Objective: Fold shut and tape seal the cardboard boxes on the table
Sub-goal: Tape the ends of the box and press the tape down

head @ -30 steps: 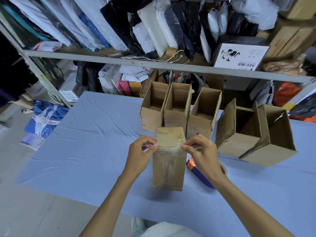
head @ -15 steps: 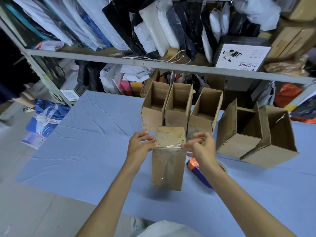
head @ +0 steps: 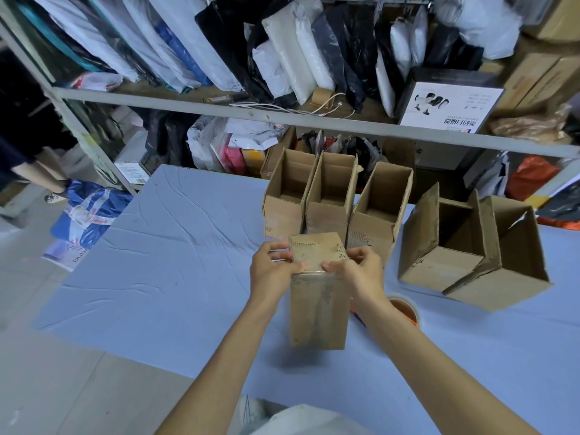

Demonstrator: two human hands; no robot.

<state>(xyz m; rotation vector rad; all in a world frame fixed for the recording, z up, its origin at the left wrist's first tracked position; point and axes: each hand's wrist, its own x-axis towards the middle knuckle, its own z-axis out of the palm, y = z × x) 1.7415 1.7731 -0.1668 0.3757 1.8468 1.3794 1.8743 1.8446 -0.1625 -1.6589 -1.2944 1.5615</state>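
Closed box (head: 318, 309) between left hand (head: 271, 273), right hand (head: 361, 276)

Bare left hand (head: 271, 271) and right hand (head: 361, 274); whitish garment (head: 301, 419) below.

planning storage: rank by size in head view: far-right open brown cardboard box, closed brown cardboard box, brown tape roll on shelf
1. far-right open brown cardboard box
2. closed brown cardboard box, smaller though nearer
3. brown tape roll, farthest, looks smallest

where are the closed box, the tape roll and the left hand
closed box (head: 318, 309): head view, taped front face
tape roll (head: 406, 309): head view, orange core
left hand (head: 271, 271): head view, back of hand
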